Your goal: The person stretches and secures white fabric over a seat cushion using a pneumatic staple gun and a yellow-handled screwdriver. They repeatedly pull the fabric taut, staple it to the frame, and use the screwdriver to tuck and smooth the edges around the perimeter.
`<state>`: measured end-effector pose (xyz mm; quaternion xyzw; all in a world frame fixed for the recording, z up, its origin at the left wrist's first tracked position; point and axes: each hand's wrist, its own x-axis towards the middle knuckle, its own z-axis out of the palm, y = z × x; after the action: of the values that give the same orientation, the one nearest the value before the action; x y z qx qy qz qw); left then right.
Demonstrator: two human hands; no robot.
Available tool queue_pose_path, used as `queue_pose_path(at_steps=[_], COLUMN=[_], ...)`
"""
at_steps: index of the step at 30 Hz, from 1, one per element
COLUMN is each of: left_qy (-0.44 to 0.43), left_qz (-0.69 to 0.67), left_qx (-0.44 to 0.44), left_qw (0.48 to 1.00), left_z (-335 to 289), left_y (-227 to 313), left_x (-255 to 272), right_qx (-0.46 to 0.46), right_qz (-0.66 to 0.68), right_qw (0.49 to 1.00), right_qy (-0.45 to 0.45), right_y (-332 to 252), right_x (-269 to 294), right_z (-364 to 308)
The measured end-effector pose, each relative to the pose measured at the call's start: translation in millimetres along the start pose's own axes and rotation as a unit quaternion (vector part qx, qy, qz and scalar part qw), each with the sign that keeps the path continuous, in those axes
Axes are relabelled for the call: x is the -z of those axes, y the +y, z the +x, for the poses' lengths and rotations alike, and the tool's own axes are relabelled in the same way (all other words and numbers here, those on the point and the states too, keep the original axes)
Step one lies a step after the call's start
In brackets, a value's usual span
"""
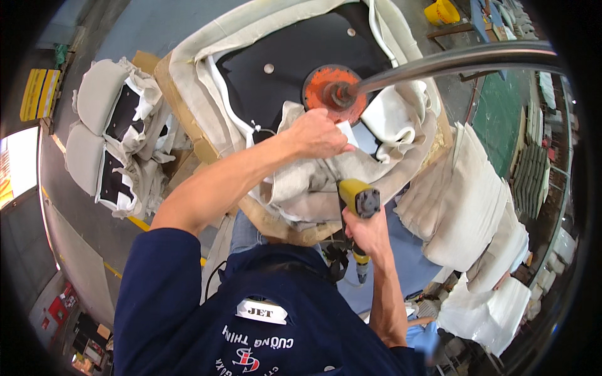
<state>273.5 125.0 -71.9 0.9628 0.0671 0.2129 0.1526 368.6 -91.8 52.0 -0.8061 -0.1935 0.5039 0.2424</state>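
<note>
My left hand (320, 133) is closed on a fold of beige upholstery fabric (313, 172), just below an orange round press pad. My right hand (370, 232) grips a yellow and black staple gun (359, 195), held over the near right edge of the work and apart from the fabric. Beneath both hands lies an upturned seat cushion with a black base panel (251, 88), its beige cover and white lining gathered around the rim. The orange press pad (326, 84), on the end of a curved metal arm (451, 62), sits on the black panel.
The cushion rests on a worn padded stand (285, 233). Two covered cushions (94, 119) lie to the left, and beige fabric pieces (458, 200) are heaped at the right. A yellow bucket (442, 12) stands far right. Another person's blue sleeve (423, 338) shows at lower right.
</note>
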Motion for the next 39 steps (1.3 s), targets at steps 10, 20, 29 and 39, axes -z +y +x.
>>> queue_pose_path(at_steps=[10, 20, 29, 39], left_qy=[-0.012, 0.001, -0.094, -0.12], left_qz=[0.017, 0.003, 0.045, 0.045], left_qx=[-0.014, -0.026, 0.009, 0.039], left_qw=[1.0, 1.0, 0.995, 0.991], left_z=[-8, -15, -16, 50], left_y=[-5, 0, 19, 81], left_x=[12, 13, 43, -4], right_qx=[-0.002, -0.019, -0.021, 0.038], right_qz=[0.08, 0.012, 0.167, 0.246], right_qw=[0.996, 0.999, 0.984, 0.968], right_qy=[0.041, 0.046, 0.052, 0.041], right_y=[-3, 5, 36, 77], right_x=[0, 20, 34, 30], right_z=[-8, 3, -16, -25])
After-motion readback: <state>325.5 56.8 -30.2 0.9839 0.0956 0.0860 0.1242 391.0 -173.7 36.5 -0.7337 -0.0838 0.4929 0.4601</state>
